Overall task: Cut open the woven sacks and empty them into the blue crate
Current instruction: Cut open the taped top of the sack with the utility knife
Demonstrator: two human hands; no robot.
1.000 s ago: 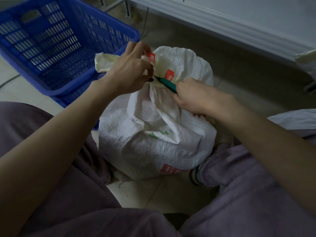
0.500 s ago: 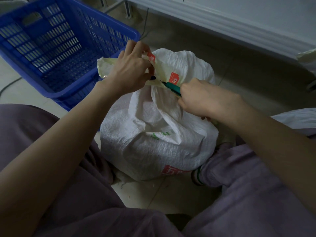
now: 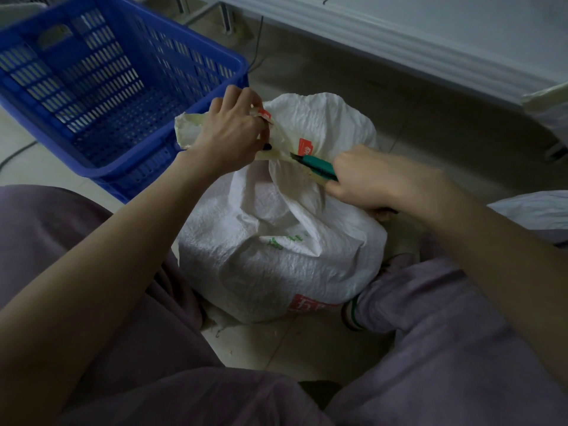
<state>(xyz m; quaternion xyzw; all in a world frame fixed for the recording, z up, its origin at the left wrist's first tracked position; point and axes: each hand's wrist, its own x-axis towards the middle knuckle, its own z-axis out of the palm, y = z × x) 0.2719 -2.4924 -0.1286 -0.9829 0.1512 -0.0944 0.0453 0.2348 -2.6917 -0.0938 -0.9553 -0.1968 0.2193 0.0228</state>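
Observation:
A full white woven sack with red and green print stands on the floor between my knees. My left hand grips the bunched, tied neck of the sack and pulls it toward the left. My right hand holds a green utility knife; its blade tip touches the sack fabric just below the neck. The blue crate sits on the floor to the upper left, with nothing visible inside it.
A grey-white table or bench edge runs across the top right, with metal legs behind the crate. Another white sack lies at the right edge. My legs in purple trousers flank the sack, and a shoe shows beside it.
The knife has drawn back to the right, away from my left hand, showing more of its green body. My left hand still holds the neck, and the view has shifted slightly.

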